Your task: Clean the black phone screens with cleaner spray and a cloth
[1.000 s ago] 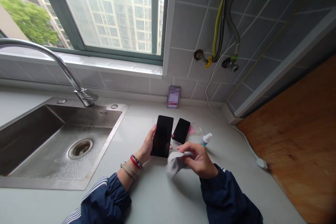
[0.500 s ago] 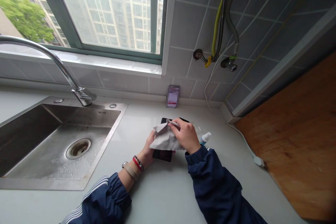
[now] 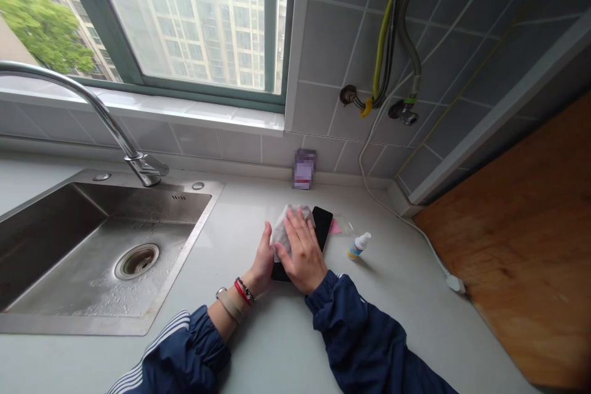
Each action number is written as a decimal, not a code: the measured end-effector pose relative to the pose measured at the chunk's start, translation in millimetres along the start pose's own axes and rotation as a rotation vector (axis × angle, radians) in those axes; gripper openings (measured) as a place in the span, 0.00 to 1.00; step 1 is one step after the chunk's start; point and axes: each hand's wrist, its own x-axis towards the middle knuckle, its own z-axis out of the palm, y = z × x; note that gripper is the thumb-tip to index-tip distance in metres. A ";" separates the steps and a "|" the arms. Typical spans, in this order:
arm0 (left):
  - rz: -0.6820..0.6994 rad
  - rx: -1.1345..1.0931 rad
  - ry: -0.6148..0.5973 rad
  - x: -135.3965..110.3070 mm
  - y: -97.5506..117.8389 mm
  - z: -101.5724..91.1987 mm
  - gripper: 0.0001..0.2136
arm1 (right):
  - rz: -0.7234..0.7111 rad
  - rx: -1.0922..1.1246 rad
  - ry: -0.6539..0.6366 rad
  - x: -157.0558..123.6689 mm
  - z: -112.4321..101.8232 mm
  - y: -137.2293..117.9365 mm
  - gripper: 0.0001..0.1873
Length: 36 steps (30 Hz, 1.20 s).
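My left hand (image 3: 263,261) grips a black phone (image 3: 279,273) by its left edge, just above the white counter (image 3: 277,345). Only the phone's lower corner shows. My right hand (image 3: 302,249) lies flat on top of it, fingers stretched out, pressing a grey-white cloth (image 3: 281,225) against the screen. A second black phone (image 3: 322,225) lies flat on the counter right beside my right hand. A small white spray bottle (image 3: 359,246) with a coloured label lies on its side a little to the right.
A steel sink (image 3: 92,252) with a curved tap (image 3: 138,163) fills the left. A white cable (image 3: 415,228) runs along the counter to a plug at the right. A small purple box (image 3: 305,169) leans on the tiled wall. A wooden surface (image 3: 517,246) borders the counter's right.
My right hand brought the cloth from beside the phone up onto its screen, then flattened down over it. The left hand kept hold of the phone, which sank towards the counter.
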 end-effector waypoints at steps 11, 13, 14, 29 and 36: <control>-0.144 -0.060 -0.116 -7.7 6.4 7.1 0.35 | -0.034 -0.124 -0.106 -2.1 -5.0 19.4 0.42; -0.130 -0.079 -0.075 -5.8 8.5 4.7 0.37 | -0.106 -0.120 -0.180 -8.0 -5.7 14.6 0.42; -0.137 -0.089 -0.059 -5.2 9.5 3.1 0.38 | -0.143 -0.119 -0.218 -12.0 -6.3 12.0 0.43; -0.313 0.002 -0.103 -11.1 23.5 -2.4 0.48 | -0.406 0.051 -0.334 -39.8 -22.7 6.8 0.41; -0.376 -0.001 -0.118 -9.9 13.7 -3.0 0.42 | -0.248 -0.027 -0.206 -35.8 -21.2 26.1 0.35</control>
